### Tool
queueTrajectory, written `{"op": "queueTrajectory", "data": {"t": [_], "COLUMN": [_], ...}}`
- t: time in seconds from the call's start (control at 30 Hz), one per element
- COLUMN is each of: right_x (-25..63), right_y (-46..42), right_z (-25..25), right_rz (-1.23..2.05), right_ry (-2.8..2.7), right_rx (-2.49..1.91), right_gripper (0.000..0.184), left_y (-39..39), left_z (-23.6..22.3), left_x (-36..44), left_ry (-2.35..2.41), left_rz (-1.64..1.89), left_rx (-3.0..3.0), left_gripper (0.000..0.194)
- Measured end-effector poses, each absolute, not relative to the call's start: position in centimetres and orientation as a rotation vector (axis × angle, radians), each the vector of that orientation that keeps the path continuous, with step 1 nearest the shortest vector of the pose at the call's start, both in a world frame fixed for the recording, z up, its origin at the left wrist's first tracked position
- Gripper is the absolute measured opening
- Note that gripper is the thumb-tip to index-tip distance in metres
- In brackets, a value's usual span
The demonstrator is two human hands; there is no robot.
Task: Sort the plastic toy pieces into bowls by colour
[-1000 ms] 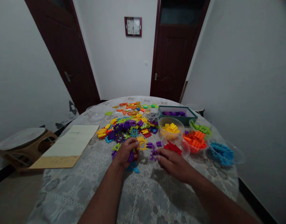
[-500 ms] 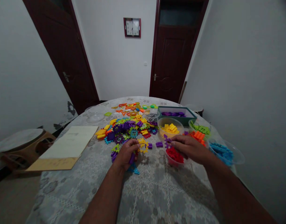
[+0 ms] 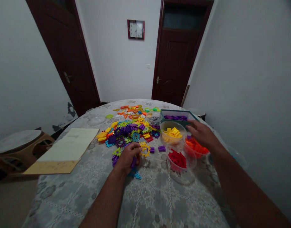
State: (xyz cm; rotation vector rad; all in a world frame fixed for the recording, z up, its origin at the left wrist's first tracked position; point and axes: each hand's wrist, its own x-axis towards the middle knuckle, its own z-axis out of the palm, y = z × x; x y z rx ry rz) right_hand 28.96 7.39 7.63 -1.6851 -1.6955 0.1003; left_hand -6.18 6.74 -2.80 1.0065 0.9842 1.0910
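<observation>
My left hand (image 3: 126,156) rests on the table at the near edge of a heap of coloured plastic building pieces (image 3: 132,129), its fingers curled round a purple piece (image 3: 133,162). A yellow ring piece (image 3: 144,148) lies just right of it and a blue piece (image 3: 136,174) just below. My right hand (image 3: 202,133) hovers at the near right corner of a teal box (image 3: 174,111) that holds purple pieces. I see it from the back, with the fingertips blurred, so its grip is unclear.
Clear bowls hold sorted pieces: yellow (image 3: 173,133), red (image 3: 178,158), orange (image 3: 195,147). A small bowl of grey bits (image 3: 155,119) and an empty clear bowl (image 3: 95,119) stand farther back. A cardboard sheet (image 3: 64,148) lies at the left edge, with a stool (image 3: 17,148) beyond.
My right hand picked up a purple piece near the table's middle and swung right and away, past the red bowl, to the teal box. My left hand has stayed put.
</observation>
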Motion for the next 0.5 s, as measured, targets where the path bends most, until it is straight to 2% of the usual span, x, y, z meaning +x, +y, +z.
{"op": "queueTrajectory", "data": {"t": [0.13, 0.23, 0.5], "right_x": [25.5, 23.1, 20.4], "right_y": [-0.1, -3.4, -1.2], "right_z": [4.6, 1.7, -1.9], "right_rz": [0.199, 0.105, -0.096], "right_ry": [-2.187, -2.338, -2.308], "right_rx": [-1.492, -1.492, -1.658], "right_gripper": [0.042, 0.046, 0.041], "left_y": [6.9, 7.0, 6.8], "left_z": [-3.1, -3.3, -3.0], "left_x": [-6.2, -6.0, -6.0], "left_ry": [0.992, 0.999, 0.964], "left_rz": [1.095, 1.093, 1.114], "left_rx": [0.992, 0.995, 0.969], "left_gripper": [0.030, 0.028, 0.027]}}
